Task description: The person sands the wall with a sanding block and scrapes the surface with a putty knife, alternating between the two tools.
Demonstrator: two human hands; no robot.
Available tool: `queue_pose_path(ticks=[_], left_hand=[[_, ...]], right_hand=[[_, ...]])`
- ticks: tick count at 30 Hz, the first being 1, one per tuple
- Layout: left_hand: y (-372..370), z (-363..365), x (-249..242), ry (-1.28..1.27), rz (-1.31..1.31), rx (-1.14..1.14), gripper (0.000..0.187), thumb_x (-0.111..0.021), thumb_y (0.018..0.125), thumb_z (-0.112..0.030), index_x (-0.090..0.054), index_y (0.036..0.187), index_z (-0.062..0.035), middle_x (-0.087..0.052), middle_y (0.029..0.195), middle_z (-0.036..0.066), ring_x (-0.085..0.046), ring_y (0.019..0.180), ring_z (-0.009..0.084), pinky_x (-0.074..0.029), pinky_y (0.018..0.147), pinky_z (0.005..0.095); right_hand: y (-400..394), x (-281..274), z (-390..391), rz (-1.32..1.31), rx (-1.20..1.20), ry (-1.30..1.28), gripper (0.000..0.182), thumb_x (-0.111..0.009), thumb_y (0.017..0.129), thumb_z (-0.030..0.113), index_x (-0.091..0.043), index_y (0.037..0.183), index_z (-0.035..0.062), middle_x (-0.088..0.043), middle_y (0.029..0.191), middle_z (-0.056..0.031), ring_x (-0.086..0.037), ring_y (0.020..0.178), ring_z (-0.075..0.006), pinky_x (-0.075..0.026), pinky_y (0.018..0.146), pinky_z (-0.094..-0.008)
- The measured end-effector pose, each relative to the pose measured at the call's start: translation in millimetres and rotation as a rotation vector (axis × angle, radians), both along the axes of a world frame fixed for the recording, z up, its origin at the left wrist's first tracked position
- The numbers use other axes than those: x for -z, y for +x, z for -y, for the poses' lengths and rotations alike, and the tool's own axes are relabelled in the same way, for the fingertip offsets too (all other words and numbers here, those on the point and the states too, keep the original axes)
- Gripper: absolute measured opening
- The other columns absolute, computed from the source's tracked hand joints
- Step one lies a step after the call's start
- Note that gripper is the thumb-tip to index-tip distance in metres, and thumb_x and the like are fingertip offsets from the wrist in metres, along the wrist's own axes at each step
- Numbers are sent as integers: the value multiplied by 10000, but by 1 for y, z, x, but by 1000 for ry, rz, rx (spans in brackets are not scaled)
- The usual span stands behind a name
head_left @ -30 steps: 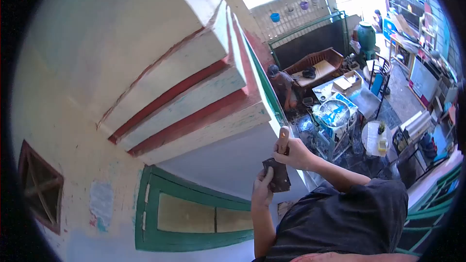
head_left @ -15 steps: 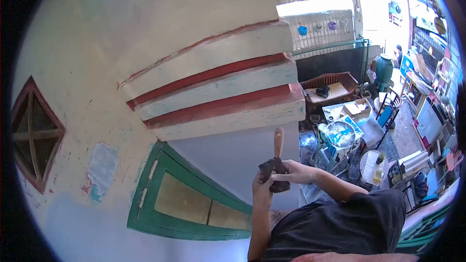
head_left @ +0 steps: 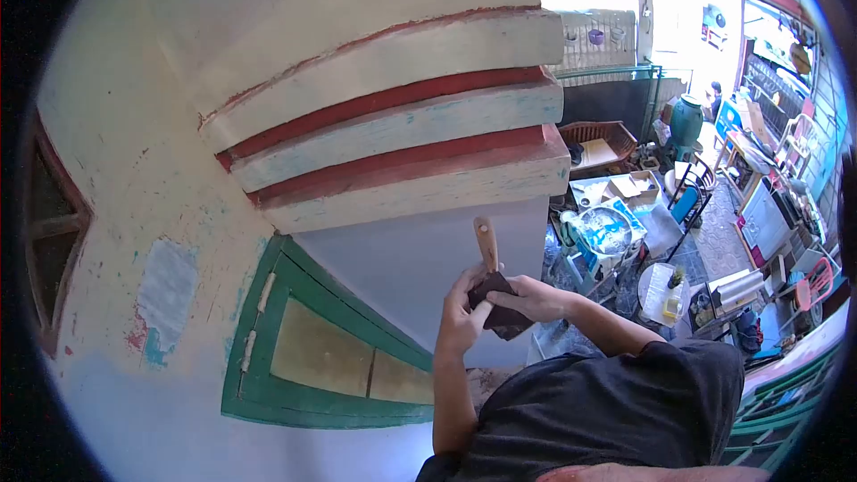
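Out in front of my dark shirt, both hands hold a scraper (head_left: 486, 245) with a pale wooden handle that has a hole near its end. The handle points up. Its wide lower part looks dark brown (head_left: 500, 317), and whether this is the bare blade or a sheet over it I cannot tell. My left hand (head_left: 458, 317) is closed on its left side, thumb laid across the front. From the right, my right hand (head_left: 533, 298) grips the dark part, fingers closed at its upper edge.
Beside me is a wall with a stepped cream-and-red ledge (head_left: 402, 161) and a green-framed panel (head_left: 268, 393). A grey patch (head_left: 168, 290) marks the plaster. Below right stand a cluttered table (head_left: 656, 228), a chair (head_left: 692, 201) and a round white table (head_left: 656, 281). A person (head_left: 716, 98) is far back.
The view has shifted, and both hands with the scraper appear farther left. The dark part is turned to a different angle, and my left thumb now lies across it.
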State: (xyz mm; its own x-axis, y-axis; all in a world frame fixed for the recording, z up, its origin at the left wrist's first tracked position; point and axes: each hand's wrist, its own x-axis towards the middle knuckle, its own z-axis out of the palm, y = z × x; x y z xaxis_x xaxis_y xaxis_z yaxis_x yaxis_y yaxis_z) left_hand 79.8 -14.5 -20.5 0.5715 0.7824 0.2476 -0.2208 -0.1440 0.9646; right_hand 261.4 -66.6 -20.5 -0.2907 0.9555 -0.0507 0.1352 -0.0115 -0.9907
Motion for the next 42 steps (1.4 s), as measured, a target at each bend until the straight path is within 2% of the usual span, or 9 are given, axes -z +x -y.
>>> queue_pose_path(ticks=[3,8,11,16,21,23,27,30,42], left_hand=[[-1,-3,-16,-35,127,87,527,-607,903,58,-517,1418,1,-644,1182,82,-617,1119,170,-451,1044,310],[19,-6,-21,66,-89,-242,193,-644,1006,-124,-689,1129,18,-675,902,29,-599,836,100,-490,771,282],[24,-12,-30,132,-55,-315,245,-663,1022,-222,-710,1009,19,-645,802,6,-571,744,93,-468,688,284],[18,-28,-46,120,55,-393,280,-566,1071,-213,-682,1149,30,-598,837,-8,-526,778,77,-433,717,257],[11,-43,-73,165,188,-577,356,-475,1102,-210,-562,1311,64,-570,912,24,-490,824,91,-410,735,263],[22,-57,-81,328,291,-692,315,-477,1086,-182,-564,1253,70,-561,948,83,-517,866,173,-422,782,344],[23,-88,-89,882,-80,-893,203,-541,1033,-165,-581,1104,20,-575,1007,164,-555,974,347,-424,845,469],[37,-105,-94,1161,-201,-973,174,-578,1008,-180,-589,1073,-19,-600,1055,165,-571,1045,375,-436,873,498],[60,-141,-81,1501,-20,-1055,228,-549,1048,-281,-623,1080,-67,-684,1097,100,-651,1053,318,-477,995,520]], right_hand=[[-7,-9,-4,-35,8,15,408,-503,1104,325,-579,1237,-53,-649,953,-17,-591,833,-114,-525,770,-313],[-11,-21,-9,93,6,5,430,-481,1109,337,-518,1293,-50,-635,988,-42,-595,847,-112,-537,765,-298],[-7,-17,-10,-15,-58,-52,451,-463,1113,363,-507,1317,-37,-621,969,-49,-603,841,-106,-546,736,-285],[-6,-22,5,-203,83,-62,523,-328,1128,439,-343,1452,28,-601,1111,-83,-644,871,-106,-558,716,-261],[5,-41,19,-266,177,-39,501,-336,1127,443,-403,1406,32,-585,1052,-63,-623,908,-120,-542,770,-275],[14,-55,21,-88,197,109,428,-384,1125,406,-501,1290,28,-570,1027,-55,-587,927,-125,-517,810,-281],[27,-123,6,48,876,803,117,-565,1000,67,-581,1097,2,-564,1044,-69,-555,970,-147,-476,854,-322],[58,-193,-29,349,1246,1473,258,-735,930,116,-616,1125,-4,-572,1209,-173,-614,1037,-260,-504,881,-367],[64,-232,-63,855,1450,1636,331,-841,845,163,-763,1115,-12,-580,1261,-205,-614,1130,-332,-543,920,-412]])
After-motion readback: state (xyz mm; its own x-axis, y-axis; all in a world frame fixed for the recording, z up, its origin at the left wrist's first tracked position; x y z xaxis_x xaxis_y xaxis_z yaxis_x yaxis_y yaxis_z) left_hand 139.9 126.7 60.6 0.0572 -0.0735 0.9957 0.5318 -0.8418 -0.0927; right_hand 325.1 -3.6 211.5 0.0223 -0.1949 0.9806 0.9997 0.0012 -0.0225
